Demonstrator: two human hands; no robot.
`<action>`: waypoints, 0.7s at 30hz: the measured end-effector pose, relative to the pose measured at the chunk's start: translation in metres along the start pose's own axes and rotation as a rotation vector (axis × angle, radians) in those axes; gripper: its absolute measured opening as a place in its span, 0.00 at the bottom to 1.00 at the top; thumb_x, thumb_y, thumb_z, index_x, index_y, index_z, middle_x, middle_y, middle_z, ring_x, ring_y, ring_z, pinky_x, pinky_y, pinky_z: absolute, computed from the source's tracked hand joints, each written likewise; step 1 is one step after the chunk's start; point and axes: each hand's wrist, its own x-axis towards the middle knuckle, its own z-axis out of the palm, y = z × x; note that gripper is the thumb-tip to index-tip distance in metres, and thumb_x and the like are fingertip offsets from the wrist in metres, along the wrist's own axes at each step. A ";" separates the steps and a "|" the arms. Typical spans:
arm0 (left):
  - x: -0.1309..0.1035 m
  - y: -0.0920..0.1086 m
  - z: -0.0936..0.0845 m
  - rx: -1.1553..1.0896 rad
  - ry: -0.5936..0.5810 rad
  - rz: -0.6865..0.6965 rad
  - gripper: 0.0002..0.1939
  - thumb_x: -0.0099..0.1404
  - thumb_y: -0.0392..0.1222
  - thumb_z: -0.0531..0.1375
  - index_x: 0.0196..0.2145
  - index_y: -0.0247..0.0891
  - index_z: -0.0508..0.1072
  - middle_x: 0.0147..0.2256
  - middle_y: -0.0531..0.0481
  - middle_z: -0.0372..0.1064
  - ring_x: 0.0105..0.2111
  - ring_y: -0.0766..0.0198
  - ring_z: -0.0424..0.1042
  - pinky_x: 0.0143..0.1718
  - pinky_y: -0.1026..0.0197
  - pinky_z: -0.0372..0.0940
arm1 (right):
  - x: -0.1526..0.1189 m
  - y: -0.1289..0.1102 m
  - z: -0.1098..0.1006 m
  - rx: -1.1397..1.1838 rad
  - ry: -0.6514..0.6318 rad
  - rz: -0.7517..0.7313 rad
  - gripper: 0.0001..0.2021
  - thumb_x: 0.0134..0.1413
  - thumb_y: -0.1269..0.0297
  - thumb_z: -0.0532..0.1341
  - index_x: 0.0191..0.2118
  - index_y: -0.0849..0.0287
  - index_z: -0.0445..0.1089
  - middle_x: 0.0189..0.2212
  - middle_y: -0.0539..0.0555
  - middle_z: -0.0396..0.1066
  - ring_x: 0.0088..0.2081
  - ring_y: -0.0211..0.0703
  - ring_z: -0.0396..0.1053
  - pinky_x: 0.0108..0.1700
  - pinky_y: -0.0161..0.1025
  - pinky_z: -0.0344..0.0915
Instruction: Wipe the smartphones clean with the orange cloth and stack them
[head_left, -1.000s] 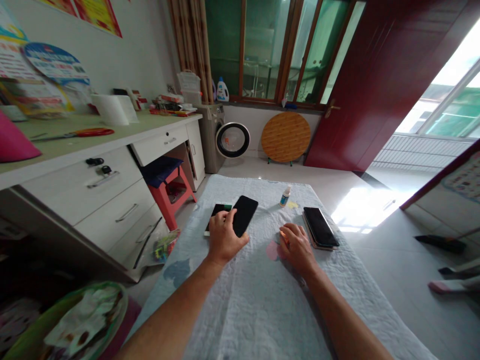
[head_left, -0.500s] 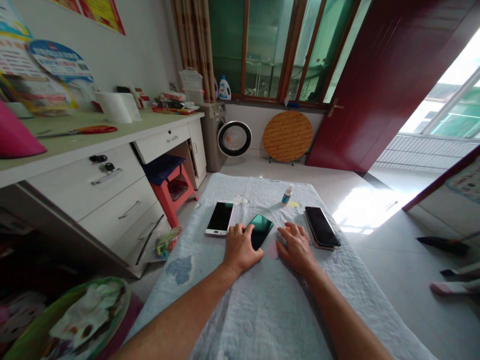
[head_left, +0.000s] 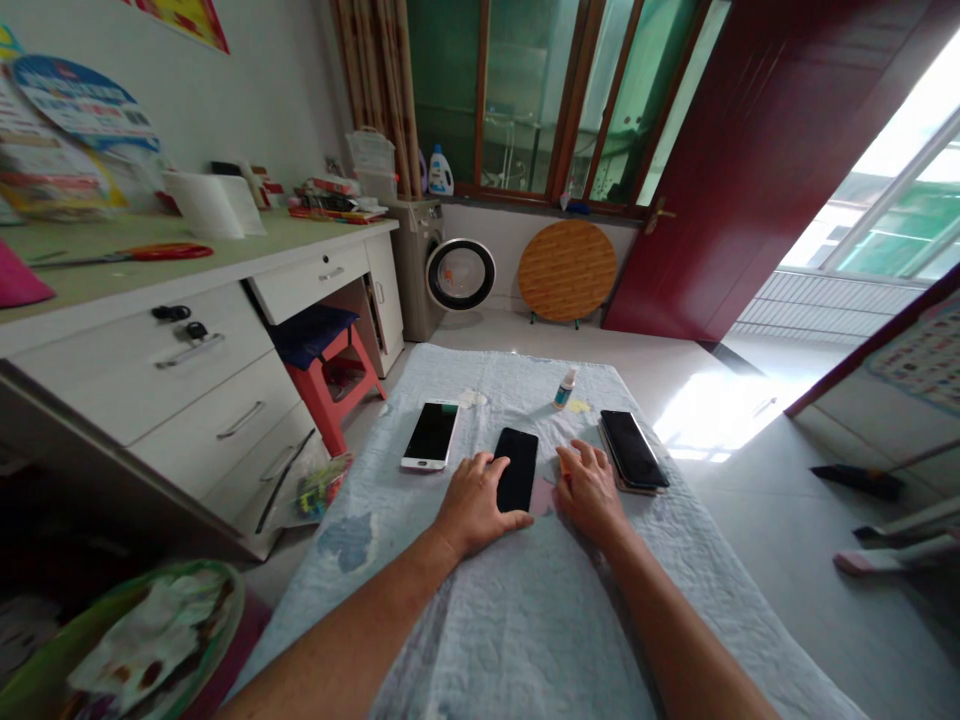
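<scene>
A black smartphone [head_left: 517, 470] lies flat, screen up, on the pale blue quilted cloth [head_left: 517, 640]. Along its left edge and lower end, my left hand [head_left: 476, 500] grips it, fingers on the side and thumb at the bottom. Just right of that phone, my right hand [head_left: 592, 495] rests on the cloth with its fingers bent. A bit of orange shows between its thumb and fingers, too small to name. Farther left lies a white smartphone [head_left: 431, 435] with a dark screen. Right of my right hand, a black smartphone [head_left: 634, 447] sits on top of another flat item.
A small spray bottle [head_left: 565, 389] stands toward the cloth's far end. On the left are a desk with drawers [head_left: 202, 370], a red stool [head_left: 337, 385] and a bin [head_left: 232, 620]. Behind stand a washing machine [head_left: 412, 260] with its door open and a round wooden board [head_left: 568, 270].
The phone in my left hand has gone from tilted, with a green reflection, to flat with a dark screen. My right hand stays about the same. The whole view has shifted slightly.
</scene>
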 end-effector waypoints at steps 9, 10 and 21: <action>0.001 0.000 -0.001 -0.077 -0.047 0.044 0.41 0.46 0.54 0.70 0.56 0.38 0.66 0.53 0.40 0.62 0.53 0.49 0.65 0.56 0.52 0.60 | 0.003 0.006 0.004 0.097 -0.021 0.005 0.14 0.62 0.71 0.50 0.43 0.55 0.73 0.40 0.58 0.70 0.41 0.48 0.63 0.44 0.42 0.60; 0.001 0.000 0.000 -0.075 -0.042 0.040 0.41 0.46 0.54 0.70 0.55 0.38 0.66 0.52 0.41 0.62 0.52 0.49 0.66 0.55 0.52 0.61 | 0.003 0.007 0.004 0.133 -0.006 0.008 0.14 0.62 0.70 0.50 0.42 0.55 0.73 0.39 0.57 0.70 0.41 0.47 0.63 0.44 0.41 0.61; 0.000 0.006 0.007 0.025 0.044 0.022 0.34 0.52 0.58 0.66 0.52 0.38 0.68 0.44 0.44 0.65 0.45 0.51 0.68 0.48 0.53 0.63 | 0.004 -0.026 0.000 0.505 0.034 -0.122 0.11 0.56 0.74 0.52 0.41 0.56 0.68 0.38 0.54 0.68 0.41 0.43 0.65 0.45 0.38 0.62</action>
